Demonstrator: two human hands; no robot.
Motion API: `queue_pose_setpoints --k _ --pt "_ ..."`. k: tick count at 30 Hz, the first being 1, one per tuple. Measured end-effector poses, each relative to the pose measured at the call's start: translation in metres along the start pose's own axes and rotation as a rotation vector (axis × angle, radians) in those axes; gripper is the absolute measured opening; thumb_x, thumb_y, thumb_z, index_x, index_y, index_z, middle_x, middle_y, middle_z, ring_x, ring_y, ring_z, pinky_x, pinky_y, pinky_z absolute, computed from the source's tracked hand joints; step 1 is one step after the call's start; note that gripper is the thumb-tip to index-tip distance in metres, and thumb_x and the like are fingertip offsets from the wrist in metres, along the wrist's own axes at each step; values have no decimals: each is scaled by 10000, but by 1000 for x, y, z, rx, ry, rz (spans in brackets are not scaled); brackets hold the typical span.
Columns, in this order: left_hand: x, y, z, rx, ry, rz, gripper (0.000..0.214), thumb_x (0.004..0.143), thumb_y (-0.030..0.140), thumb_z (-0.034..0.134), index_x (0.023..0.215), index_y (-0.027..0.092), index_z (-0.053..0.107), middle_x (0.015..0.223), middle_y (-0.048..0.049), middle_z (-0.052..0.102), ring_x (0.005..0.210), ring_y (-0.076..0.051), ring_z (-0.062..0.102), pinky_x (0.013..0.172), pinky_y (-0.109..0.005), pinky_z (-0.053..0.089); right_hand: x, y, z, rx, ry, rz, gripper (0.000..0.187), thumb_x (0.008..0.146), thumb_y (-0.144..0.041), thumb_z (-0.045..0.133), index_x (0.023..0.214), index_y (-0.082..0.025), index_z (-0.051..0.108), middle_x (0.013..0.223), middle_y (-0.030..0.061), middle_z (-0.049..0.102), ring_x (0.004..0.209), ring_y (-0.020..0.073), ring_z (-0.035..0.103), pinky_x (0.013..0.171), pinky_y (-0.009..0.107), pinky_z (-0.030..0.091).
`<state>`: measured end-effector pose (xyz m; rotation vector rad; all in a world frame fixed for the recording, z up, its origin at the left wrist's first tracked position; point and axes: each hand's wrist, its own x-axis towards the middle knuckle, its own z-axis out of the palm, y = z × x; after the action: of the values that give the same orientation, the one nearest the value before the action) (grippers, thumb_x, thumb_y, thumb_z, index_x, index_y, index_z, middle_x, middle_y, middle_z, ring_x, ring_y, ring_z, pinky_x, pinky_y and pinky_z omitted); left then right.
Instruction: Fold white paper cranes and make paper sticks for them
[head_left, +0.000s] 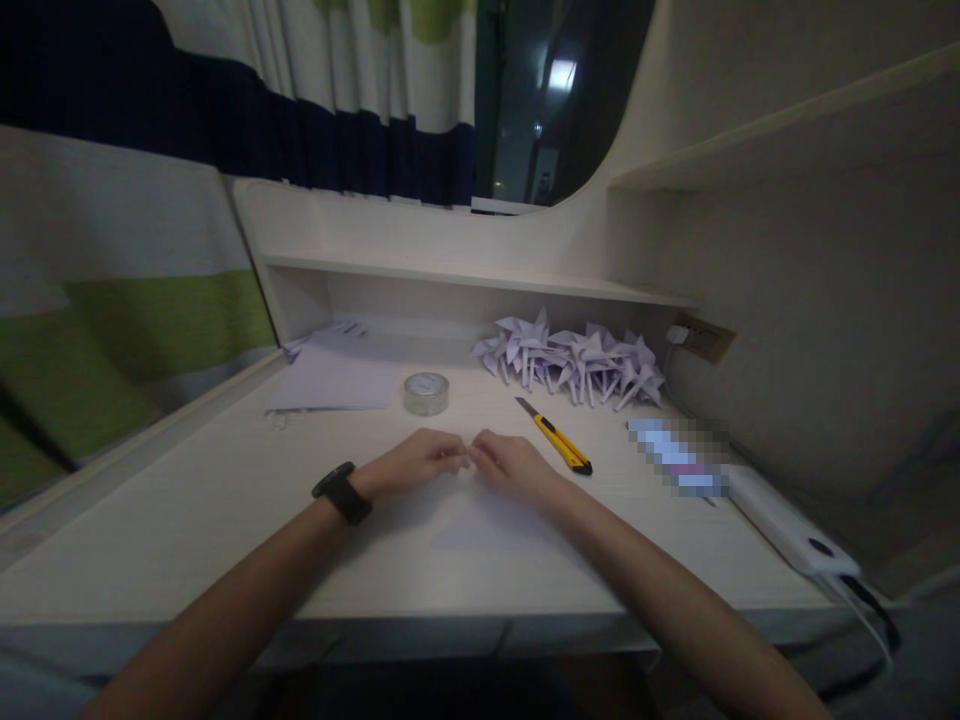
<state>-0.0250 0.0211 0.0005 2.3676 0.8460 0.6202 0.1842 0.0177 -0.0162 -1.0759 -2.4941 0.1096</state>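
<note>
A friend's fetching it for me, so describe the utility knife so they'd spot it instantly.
On the white desk, find the cluster of folded paper pieces at the back right. Between them and the right hand lies the utility knife, blade pointing away and leftward. Its yellow body with a black end sets it apart from the clear tape roll.

Black wristwatch (344, 493) — bare forearms (244, 588)
</note>
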Motion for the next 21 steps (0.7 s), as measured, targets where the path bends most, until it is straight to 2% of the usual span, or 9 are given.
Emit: queue_pose_setpoints --k 8,15,21 --pt "0 -1 5 63 65 -35 263 908 378 471 872 157 607 784 -31 638 717 -162 560 656 -269 398 0 -1 2 -24 -15 19 221 978 -302 371 970 -174 551 842 62 662 719 159 586 619 254 290" --pt "1 -7 8 109 38 15 237 921 352 449 879 171 596 830 -36 643 776 -176 571 714 -291 404 0 0 7 -76 -89 54 205 974 -301 376 1008 -170 530 864 76 675 732 177 602 605 254 287" --pt "3 -7 4 140 18 -13 293 926 375 408 823 163 582 755 -27 617 709 -168 548 659 -276 387 3 1 8 -58 -66 62 252 990 -333 332 998 -169 523 833 74 670 711 173 594 598 252 283"
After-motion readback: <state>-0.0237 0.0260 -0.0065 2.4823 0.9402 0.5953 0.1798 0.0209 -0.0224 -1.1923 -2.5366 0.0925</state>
